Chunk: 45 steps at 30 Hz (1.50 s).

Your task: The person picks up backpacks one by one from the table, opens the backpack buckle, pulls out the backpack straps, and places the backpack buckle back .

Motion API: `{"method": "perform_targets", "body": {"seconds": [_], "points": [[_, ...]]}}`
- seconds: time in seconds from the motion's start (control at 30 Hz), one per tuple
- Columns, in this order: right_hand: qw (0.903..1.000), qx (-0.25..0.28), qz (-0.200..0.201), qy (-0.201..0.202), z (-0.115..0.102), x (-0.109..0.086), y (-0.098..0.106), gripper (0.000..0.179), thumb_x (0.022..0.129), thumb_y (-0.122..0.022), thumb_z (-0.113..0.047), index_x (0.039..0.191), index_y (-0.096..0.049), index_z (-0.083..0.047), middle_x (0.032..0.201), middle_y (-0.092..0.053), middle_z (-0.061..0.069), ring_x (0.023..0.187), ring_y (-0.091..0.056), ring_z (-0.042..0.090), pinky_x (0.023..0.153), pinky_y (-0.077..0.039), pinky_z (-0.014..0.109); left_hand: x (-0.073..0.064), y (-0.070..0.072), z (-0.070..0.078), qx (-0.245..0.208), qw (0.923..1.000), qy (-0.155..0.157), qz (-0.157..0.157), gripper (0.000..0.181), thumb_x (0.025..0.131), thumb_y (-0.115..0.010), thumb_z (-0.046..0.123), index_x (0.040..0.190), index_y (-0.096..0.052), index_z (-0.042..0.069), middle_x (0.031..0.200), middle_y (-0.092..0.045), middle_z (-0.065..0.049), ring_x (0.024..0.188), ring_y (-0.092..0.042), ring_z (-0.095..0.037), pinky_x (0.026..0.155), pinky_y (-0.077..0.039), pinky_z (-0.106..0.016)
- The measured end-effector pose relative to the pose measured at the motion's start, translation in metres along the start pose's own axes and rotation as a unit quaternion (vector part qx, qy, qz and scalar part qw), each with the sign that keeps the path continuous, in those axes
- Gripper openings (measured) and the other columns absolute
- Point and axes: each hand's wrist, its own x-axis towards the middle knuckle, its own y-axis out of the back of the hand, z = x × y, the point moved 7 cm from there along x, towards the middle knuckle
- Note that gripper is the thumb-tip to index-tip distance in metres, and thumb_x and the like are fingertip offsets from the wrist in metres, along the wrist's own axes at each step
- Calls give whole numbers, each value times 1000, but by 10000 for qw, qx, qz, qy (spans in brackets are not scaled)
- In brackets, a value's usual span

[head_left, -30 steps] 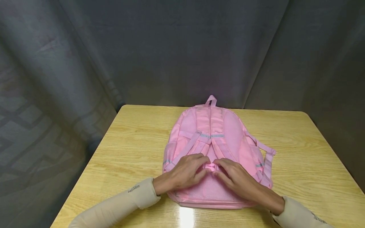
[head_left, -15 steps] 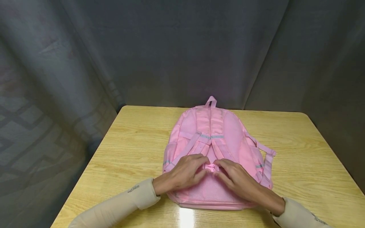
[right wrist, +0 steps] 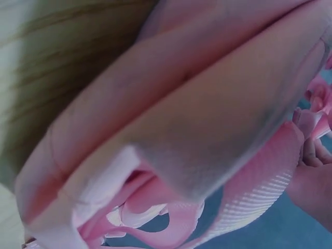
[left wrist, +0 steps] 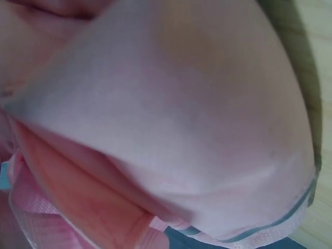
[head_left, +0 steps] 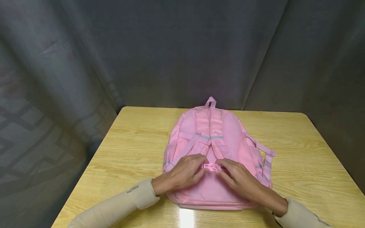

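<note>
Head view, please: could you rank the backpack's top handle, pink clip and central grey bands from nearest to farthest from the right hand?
1. Pink clip, immediately left of the right hand.
2. Central grey bands, farther up the backpack.
3. Top handle, at its far end.

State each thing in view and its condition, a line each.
Pink fabric backpack, lying with its strapped side up
Pink plastic buckle, halves seem joined; latching unclear
Pink webbing loop handle, standing up
Left hand, fingers pinching the buckle's left end
Right hand, fingers pinching the buckle's right end
Yellowish wood-grain table, bearing the backpack
Dark grey cloth curtain, hanging in folds
</note>
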Motion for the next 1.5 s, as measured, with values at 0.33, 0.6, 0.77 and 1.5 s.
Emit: {"method": "perform_targets", "body": {"seconds": [0.33,0.6,0.77,1.5], "points": [[9999,-16,-10,-130,3,-3,1,21,92,-70,-11,113,-67,-9,107,-70,-5,97,-62,4,82,-58,33,-2,0,-2,-150,9999,46,69,15,97,-65,24,106,-65,13,88,-62,8,74,-51,-2,69,-47,-15],[9997,32,-5,-262,5,-5,3,22,93,-70,-12,115,-67,-7,112,-70,-2,105,-65,12,87,-58,37,-3,1,-4,-239,9995,184,72,16,97,-65,25,107,-65,12,94,-65,6,79,-56,-4,75,-51,-17],[9994,196,43,-290,5,-7,6,24,95,-68,-14,116,-67,-5,112,-70,-3,102,-64,9,85,-58,34,-4,0,-5,-246,9995,194,70,16,97,-64,25,106,-65,12,96,-66,5,81,-56,-4,77,-51,-18],[9964,582,575,-202,8,-8,14,20,92,-70,-7,112,-64,-9,84,-56,-13,70,-47,-3,59,-45,18,-4,-24,9,670,9972,-221,-254,23,98,-60,33,112,-70,17,106,-71,5,98,-59,-8,88,-48,-23]]}}
